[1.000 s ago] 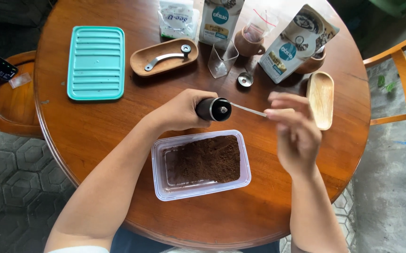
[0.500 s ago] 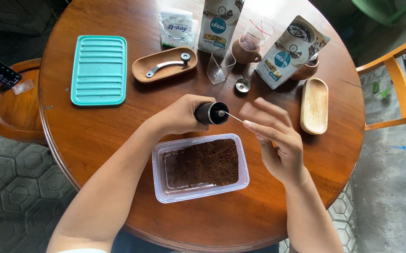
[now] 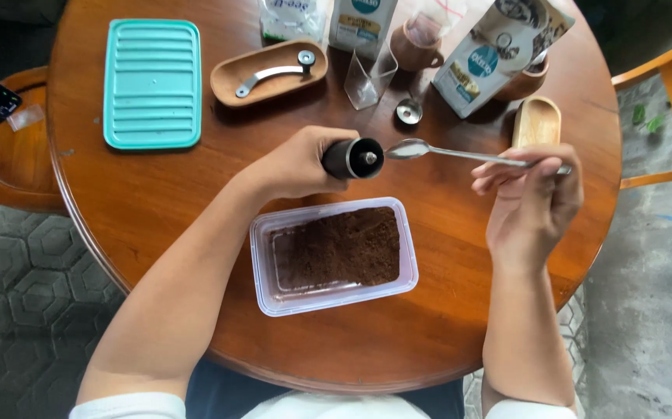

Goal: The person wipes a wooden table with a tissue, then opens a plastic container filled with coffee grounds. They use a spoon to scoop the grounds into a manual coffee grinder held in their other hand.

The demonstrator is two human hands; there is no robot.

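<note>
My left hand (image 3: 296,163) grips a black cylindrical hand grinder (image 3: 353,158), tipped so its open end faces right. My right hand (image 3: 532,203) holds a long metal spoon (image 3: 460,153) by its handle; the spoon's bowl sits right beside the grinder's open end. Just below the grinder stands a clear rectangular plastic container (image 3: 334,253) with dark brown ground coffee in it.
On the round wooden table (image 3: 196,194) lie a teal ribbed lid (image 3: 152,83), a wooden tray with a metal crank handle (image 3: 269,73), a clear cup (image 3: 365,76), a small metal cap (image 3: 408,112), several coffee bags (image 3: 491,54), and a small wooden dish (image 3: 536,122). Wooden chairs stand left and right.
My right hand has drawn back to the right with the spoon, whose bowl now lies at the grinder's mouth. The left hand still holds the grinder in the same spot.
</note>
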